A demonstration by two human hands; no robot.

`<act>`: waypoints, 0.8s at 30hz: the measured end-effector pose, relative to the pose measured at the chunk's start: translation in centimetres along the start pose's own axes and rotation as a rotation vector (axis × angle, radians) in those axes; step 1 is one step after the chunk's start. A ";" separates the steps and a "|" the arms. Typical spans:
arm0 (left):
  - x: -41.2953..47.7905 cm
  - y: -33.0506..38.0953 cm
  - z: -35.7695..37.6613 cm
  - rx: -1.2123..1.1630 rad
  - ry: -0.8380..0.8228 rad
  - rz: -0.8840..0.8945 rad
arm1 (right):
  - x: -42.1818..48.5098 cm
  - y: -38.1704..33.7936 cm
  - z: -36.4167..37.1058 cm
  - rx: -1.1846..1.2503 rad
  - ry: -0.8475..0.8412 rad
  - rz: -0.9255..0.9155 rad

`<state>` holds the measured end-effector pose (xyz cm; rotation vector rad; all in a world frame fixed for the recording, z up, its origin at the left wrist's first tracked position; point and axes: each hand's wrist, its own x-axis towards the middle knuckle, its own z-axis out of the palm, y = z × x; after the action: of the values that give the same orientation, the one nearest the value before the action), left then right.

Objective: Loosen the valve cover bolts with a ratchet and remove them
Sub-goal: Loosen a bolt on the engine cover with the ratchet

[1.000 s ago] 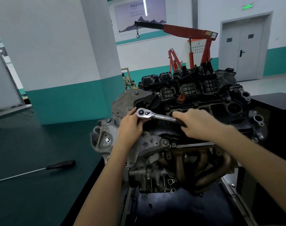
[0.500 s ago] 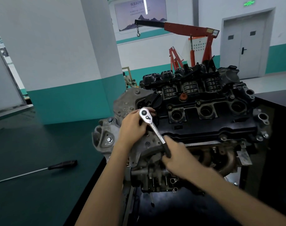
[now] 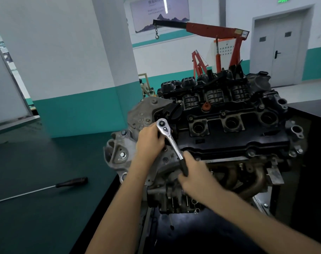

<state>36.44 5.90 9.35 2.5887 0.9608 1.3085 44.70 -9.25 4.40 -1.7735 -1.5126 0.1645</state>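
Ratchet handle: swung within the last second from pointing right across the valve cover to pointing near. Head sits at the cover's left end, with the bolt hidden beneath. Left hand curls round the head; right hand is clamped on the black grip. Step: loosening strokes. Next, likely: return swing right, then another pull.

surface: dark green bench | on it: long screwdriver | lying flat, handle rightward

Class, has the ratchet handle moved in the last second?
Yes: ratchet swung down from across the valve cover toward the manifold, head staying put.
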 end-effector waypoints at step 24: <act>-0.1 0.4 0.2 -0.003 -0.068 -0.018 | -0.1 1.2 -0.4 0.063 -0.014 -0.016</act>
<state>36.69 5.53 9.29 2.5976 0.9679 1.2086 45.87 -9.49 3.88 -1.7139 -1.5149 0.2144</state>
